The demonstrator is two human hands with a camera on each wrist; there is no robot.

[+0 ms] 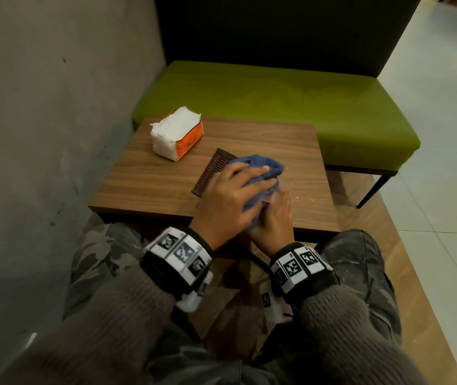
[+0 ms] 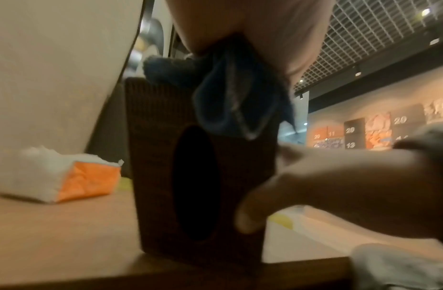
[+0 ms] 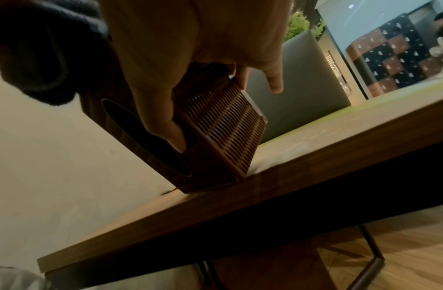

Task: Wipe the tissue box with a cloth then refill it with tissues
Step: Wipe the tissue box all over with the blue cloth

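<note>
Tissue box [image 1: 212, 170] on wooden table [image 1: 149, 179], green bench [image 1: 291, 101] behind

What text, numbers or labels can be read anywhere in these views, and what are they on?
"20", "20", "20", "11", "13": white numerals on the wall panels far behind, left wrist view; others there are blurred.
Tissue pack: dark print on its orange wrapper, too small to read.
Wrist bands: black-and-white square code markers, no words.
Tissue box: no lettering visible.
</note>
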